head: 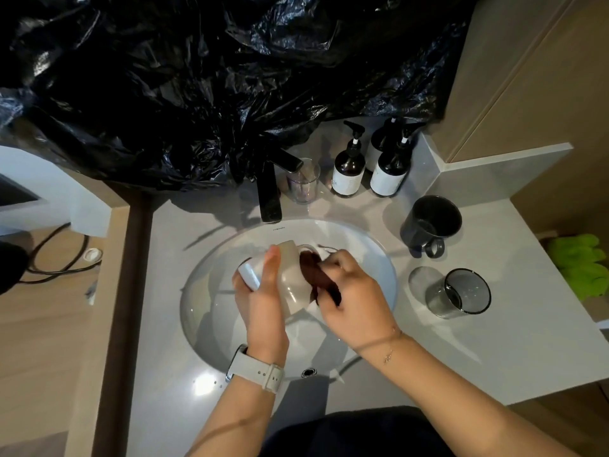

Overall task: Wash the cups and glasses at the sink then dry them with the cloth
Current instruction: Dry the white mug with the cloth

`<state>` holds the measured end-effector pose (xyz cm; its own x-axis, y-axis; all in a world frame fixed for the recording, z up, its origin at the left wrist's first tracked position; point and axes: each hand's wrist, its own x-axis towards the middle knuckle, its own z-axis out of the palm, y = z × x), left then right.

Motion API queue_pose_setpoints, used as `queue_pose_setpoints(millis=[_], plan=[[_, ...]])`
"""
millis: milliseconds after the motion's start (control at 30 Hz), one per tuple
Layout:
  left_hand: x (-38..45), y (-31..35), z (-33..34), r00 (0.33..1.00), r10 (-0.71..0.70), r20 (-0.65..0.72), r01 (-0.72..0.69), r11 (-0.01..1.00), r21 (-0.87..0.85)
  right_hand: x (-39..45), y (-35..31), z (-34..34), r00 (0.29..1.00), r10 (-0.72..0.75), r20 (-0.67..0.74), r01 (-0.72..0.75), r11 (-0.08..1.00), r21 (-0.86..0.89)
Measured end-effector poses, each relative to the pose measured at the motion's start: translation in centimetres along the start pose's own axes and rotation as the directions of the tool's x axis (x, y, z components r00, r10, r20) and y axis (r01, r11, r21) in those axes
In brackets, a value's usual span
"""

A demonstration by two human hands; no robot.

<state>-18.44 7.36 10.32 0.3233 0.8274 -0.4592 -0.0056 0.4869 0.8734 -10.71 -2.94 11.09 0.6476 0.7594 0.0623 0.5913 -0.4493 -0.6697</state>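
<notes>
My left hand (260,291) grips the white mug (290,278) over the sink (379,258), tilted, long axis running away from me and leftward, mouth toward me. My right hand (352,301) pinches the dark cloth (316,275), pressed on the mug's right side by the handle. Judging this as wiping; next the cloth goes into the mouth, just below my right fingers. Right of that hand on the worktop (494,341): black mug (430,222), smoked glass (461,293). Clear glass (303,181) beyond, by the tap (270,189). Basin logo and bottle labels (346,181) unreadable.
</notes>
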Motion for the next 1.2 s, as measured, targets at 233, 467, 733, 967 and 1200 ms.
queue_pose_setpoints(millis=[233, 467, 733, 967, 1200], plan=[[1.6, 0.0, -0.9, 0.994, -0.072, 0.077, 0.069, 0.997, 0.040, -0.2, 0.7, -2.1, 0.998, 0.053, -0.044, -0.034, 0.935, 0.352], [0.1, -1.1, 0.1, 0.960, -0.226, 0.167, 0.230, 0.973, -0.005, 1.7, -1.3, -0.3, 0.995, -0.023, -0.093, 0.029, 0.998, 0.061], [1.7, -1.3, -0.9, 0.965, -0.235, 0.121, 0.234, 0.972, 0.018, -1.5, 0.8, -0.7, 0.975, -0.210, -0.075, 0.220, 0.960, 0.175], [0.0, -0.9, -0.1, 0.981, -0.154, 0.122, 0.153, 0.988, 0.014, 1.9, -0.5, 0.8, 0.987, -0.051, -0.150, 0.080, 0.978, 0.194], [0.7, -0.4, -1.5, 0.993, -0.102, 0.053, 0.099, 0.993, 0.068, -2.7, 1.3, 0.4, 0.949, -0.276, 0.153, 0.183, 0.876, 0.445]])
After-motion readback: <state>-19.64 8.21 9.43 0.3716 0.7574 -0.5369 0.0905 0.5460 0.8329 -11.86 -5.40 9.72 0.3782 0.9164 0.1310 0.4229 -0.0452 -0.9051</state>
